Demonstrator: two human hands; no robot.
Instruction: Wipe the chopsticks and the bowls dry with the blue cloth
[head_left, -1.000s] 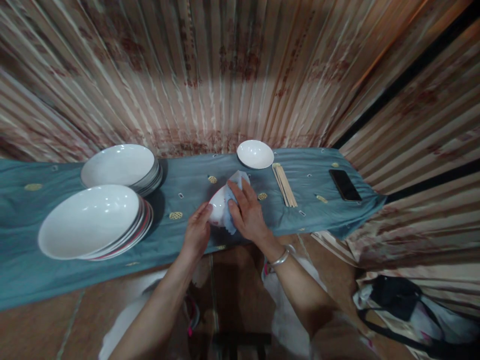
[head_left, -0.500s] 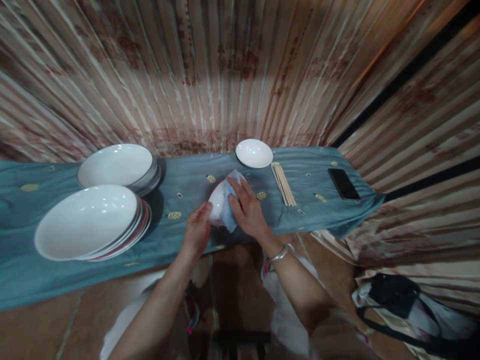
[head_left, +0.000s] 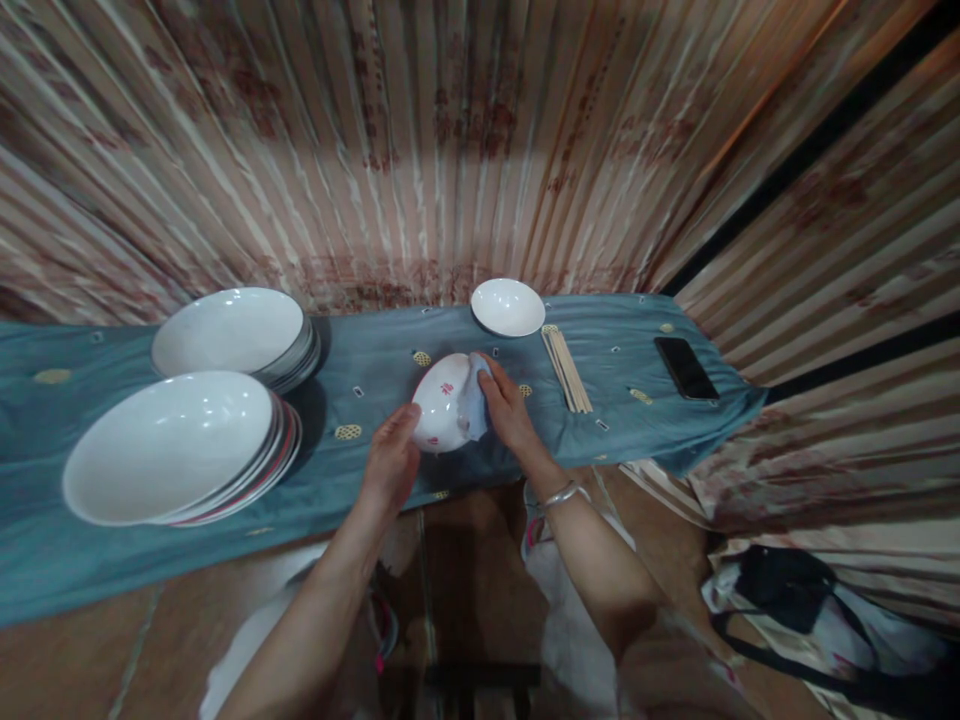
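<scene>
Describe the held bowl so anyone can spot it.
Find the teal-covered table by the curtain. Near its front edge, the left hand grips a white bowl and the right hand holds a blue cloth to it. Its red motifs set it apart from the loose bowl behind, plain white inside, and the stacked dishes.

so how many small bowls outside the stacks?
2. Held bowl in the left hand, the right hand holding a cloth against it; far bowl behind-left of the sticks. Any nested under the latter would be hidden.
</scene>
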